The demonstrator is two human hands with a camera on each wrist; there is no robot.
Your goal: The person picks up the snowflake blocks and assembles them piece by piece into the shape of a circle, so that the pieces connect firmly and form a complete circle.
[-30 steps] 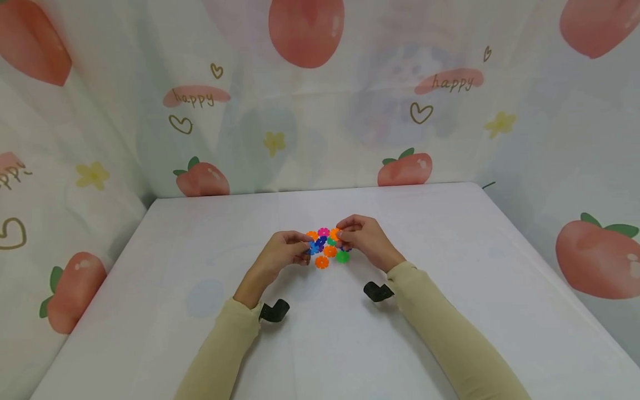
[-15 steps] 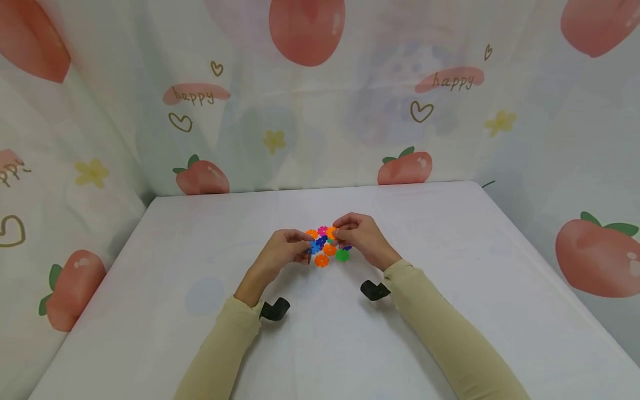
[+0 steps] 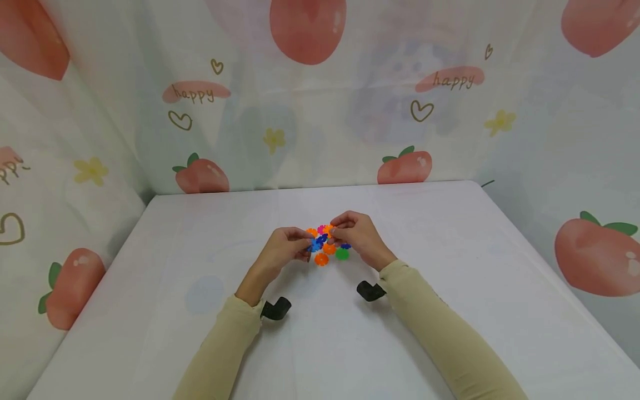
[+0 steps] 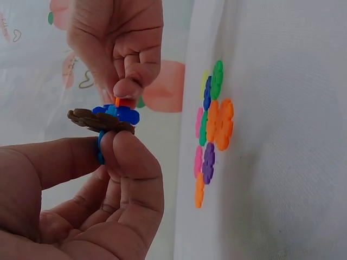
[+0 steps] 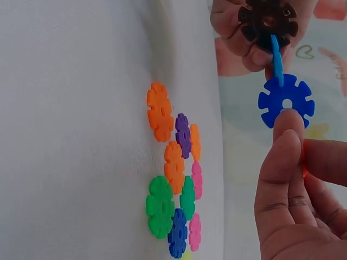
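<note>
My left hand (image 3: 281, 250) pinches a small joined chain of notched plastic snowflake discs above the table. The chain has a brown disc (image 5: 268, 23), a light blue disc (image 5: 277, 60) and a dark blue disc (image 5: 286, 97), slotted together at angles. My right hand (image 3: 357, 236) pinches an orange snowflake disc (image 3: 327, 229) between thumb and fingers. In the left wrist view, a thin orange edge (image 4: 118, 101) shows right at the dark blue disc; the rest is behind the right fingertips (image 4: 128, 89). The right index fingertip overlaps the dark blue disc in the right wrist view.
Beneath the hands, loose snowflake discs lie on the white table (image 3: 310, 344), including an orange disc (image 5: 160, 112), a green disc (image 5: 160, 207) and a purple disc (image 5: 182, 135). A printed curtain (image 3: 330, 122) stands behind the table. Black curved mounts (image 3: 276, 308) stick out at both wrists.
My right hand has moved slightly left with the orange disc, closer to the dark blue disc. The left hand stays almost still with the chain.
</note>
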